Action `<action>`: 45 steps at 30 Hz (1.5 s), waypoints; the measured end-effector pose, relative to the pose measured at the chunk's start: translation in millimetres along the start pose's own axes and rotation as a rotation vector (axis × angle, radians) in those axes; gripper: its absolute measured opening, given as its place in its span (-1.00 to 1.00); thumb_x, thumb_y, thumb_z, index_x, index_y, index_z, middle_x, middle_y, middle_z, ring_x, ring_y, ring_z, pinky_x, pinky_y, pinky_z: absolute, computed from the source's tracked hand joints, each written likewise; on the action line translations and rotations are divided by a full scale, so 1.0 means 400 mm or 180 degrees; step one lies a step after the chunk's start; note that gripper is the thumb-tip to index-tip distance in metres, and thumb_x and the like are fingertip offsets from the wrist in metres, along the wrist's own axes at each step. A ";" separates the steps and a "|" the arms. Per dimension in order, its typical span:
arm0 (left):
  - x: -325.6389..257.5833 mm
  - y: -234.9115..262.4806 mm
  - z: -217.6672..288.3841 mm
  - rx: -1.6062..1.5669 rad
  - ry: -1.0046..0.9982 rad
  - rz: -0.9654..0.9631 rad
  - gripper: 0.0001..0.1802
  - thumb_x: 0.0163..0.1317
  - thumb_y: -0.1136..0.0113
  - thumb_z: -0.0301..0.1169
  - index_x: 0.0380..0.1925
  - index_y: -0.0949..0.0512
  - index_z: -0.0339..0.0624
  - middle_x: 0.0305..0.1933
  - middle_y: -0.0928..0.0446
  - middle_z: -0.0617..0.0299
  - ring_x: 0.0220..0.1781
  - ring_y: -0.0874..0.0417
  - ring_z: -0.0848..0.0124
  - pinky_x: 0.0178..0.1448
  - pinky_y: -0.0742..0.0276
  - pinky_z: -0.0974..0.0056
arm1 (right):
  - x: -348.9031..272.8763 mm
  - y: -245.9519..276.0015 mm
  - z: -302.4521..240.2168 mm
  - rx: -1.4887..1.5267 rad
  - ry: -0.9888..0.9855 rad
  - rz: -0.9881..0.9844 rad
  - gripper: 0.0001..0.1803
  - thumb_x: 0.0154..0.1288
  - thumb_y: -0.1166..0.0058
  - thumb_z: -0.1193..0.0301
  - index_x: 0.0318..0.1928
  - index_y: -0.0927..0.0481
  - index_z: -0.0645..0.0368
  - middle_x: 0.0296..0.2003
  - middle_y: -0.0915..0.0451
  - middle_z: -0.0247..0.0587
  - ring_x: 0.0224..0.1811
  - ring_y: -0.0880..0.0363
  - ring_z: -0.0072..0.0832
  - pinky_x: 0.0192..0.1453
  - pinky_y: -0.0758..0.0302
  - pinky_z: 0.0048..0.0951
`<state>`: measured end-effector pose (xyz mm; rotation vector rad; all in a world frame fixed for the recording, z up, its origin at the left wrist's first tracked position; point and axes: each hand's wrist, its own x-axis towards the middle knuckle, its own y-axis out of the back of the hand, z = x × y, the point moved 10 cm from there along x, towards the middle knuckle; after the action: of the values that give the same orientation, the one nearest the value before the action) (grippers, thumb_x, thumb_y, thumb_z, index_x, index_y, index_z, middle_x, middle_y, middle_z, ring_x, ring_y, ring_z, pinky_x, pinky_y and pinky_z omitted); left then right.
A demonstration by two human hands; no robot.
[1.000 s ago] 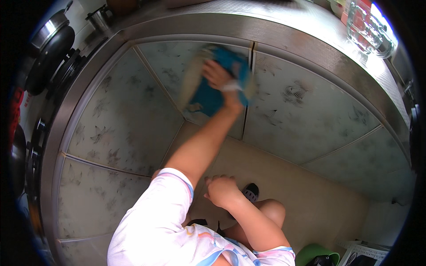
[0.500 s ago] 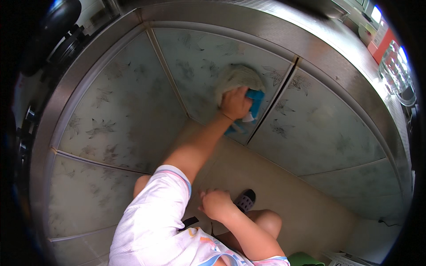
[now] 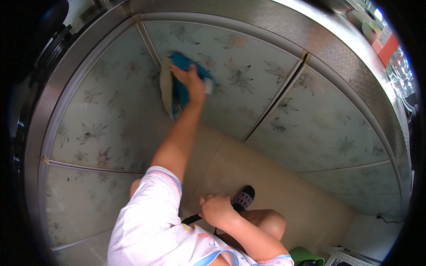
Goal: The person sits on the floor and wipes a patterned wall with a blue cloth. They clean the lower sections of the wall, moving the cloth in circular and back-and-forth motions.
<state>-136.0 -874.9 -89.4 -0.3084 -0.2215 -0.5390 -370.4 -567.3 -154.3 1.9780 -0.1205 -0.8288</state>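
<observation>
My left hand presses a blue and cream cloth against the frosted glass cabinet door, at its left edge beside the frame strip. A white tag-like patch shows on the cloth's right side, and the cloth is slightly smeared by motion. The glass carries dark flower prints. My right hand is near my bent knee, low in the middle, with its fingers curled and nothing visible in them. A black strap lies just beside it.
A metal counter edge curves over the doors. On the counter at right are a red box and clear glassware. A dark patterned shoe stands on the tiled floor. A green container is at lower right.
My left hand has swept the cloth leftward across the door, from near its right edge to its left edge. My right hand has stayed almost in place.
</observation>
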 end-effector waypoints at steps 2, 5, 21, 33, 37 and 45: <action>-0.182 -0.094 0.019 0.0334 -0.0121 -0.0490 -0.04 0.47 0.06 -0.05 0.55 0.33 -0.39 0.65 0.45 -0.24 0.67 0.44 -0.14 0.65 0.57 -0.10 | 0.018 -0.016 -0.003 0.0047 -0.0013 0.0010 -0.42 0.32 -0.19 0.06 0.23 -0.51 0.12 -0.03 -0.61 -0.11 0.02 -0.62 -0.14 -0.06 -0.55 0.09; -0.487 -0.286 0.079 0.2318 -0.0925 -0.2679 -0.36 0.40 -0.03 0.07 0.01 -0.41 -0.42 0.24 -0.34 -0.44 0.32 -0.30 -0.33 0.51 0.07 -0.34 | 0.035 -0.022 -0.028 0.0043 0.0029 -0.0082 -0.46 0.33 -0.18 0.06 0.18 -0.54 0.13 -0.02 -0.61 -0.11 0.03 -0.62 -0.13 -0.04 -0.54 0.11; 0.057 0.158 -0.322 -0.0113 0.0510 -0.0585 0.06 0.46 0.06 0.09 0.54 0.38 -0.40 0.66 0.44 -0.14 0.69 0.30 0.00 0.67 0.34 0.09 | 0.083 -0.031 -0.087 -0.0103 0.0230 -0.0283 -0.34 0.31 -0.19 0.06 0.33 -0.45 0.07 0.02 -0.59 -0.11 0.04 -0.62 -0.14 -0.07 -0.57 0.12; -0.628 -0.260 -0.111 0.1370 -0.0408 -0.2295 0.02 0.41 0.07 0.18 0.34 -0.02 -0.72 0.40 0.01 -0.61 0.45 0.02 -0.45 0.52 0.28 -0.43 | 0.141 -0.165 -0.103 -0.0180 0.0130 -0.0769 -0.40 0.39 -0.02 -0.01 0.29 -0.49 0.06 0.25 -0.52 -0.05 0.25 -0.53 0.01 0.05 -0.46 0.34; -0.685 -0.299 -0.153 0.1660 0.0317 -0.3617 -0.03 0.35 -0.08 0.13 0.35 -0.11 -0.60 0.30 -0.18 -0.47 0.34 -0.21 -0.29 0.44 0.02 -0.36 | 0.122 -0.141 -0.093 0.0650 0.0184 -0.0208 -0.42 0.37 0.02 0.09 0.30 -0.50 0.10 0.28 -0.50 0.00 0.24 -0.51 0.03 0.14 -0.39 0.42; -0.199 -0.033 -0.226 0.0475 -0.0311 0.0107 -0.13 0.50 -0.01 -0.10 0.53 0.13 -0.43 0.62 0.16 -0.26 0.63 0.11 -0.15 0.63 0.21 -0.15 | 0.087 -0.115 -0.058 0.0009 0.0044 -0.0910 -0.37 0.34 -0.09 0.16 0.37 -0.41 0.12 0.15 -0.53 -0.03 0.15 -0.55 -0.10 0.12 -0.48 0.25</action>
<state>-198.3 -879.6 -193.3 -0.1931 -0.3488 -0.4717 -341.0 -539.3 -201.4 2.0310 0.1735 -0.9962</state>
